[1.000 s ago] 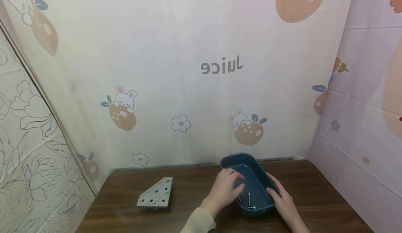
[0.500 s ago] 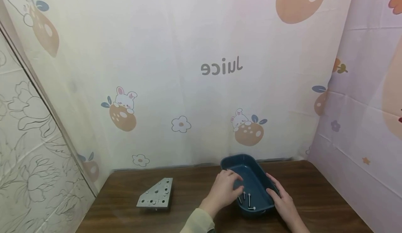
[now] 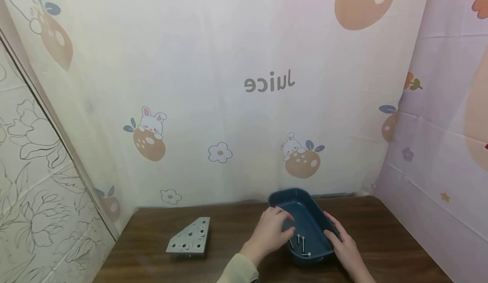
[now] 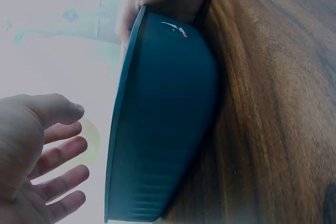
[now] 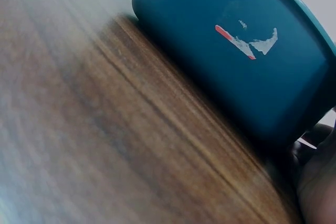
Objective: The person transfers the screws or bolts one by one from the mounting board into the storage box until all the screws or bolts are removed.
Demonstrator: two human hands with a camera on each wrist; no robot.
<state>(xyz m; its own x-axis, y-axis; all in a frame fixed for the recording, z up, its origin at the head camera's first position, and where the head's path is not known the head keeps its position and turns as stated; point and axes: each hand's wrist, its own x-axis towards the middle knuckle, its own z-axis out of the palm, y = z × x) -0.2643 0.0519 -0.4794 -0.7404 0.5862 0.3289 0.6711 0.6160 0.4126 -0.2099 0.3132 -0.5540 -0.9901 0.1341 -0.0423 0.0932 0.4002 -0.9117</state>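
Note:
A deep teal plastic tray [image 3: 301,218] stands on the table, with several metal bolts [image 3: 303,245] lying loose at its near end. My left hand [image 3: 268,230] hovers over its left rim. The left wrist view shows that hand's fingers [image 4: 60,156] spread and slightly bent, with nothing between them, apart from the tray wall [image 4: 163,93]. My right hand [image 3: 345,245] grips the right side of the tray, thumb over the rim and fingers along the outside. Only a corner of the right hand [image 5: 320,182] shows in the right wrist view, by the tray's underside.
A grey metal plate [image 3: 190,236] with holes and a slanted edge lies at the left on the brown wooden table [image 3: 145,232]. A printed cloth [image 3: 213,84] hangs behind the table, with more hanging at both sides.
One short bolt in the tray has shifted slightly right, away from the left thumb. Both hands hold nearly the same place. The head view has tilted a little.

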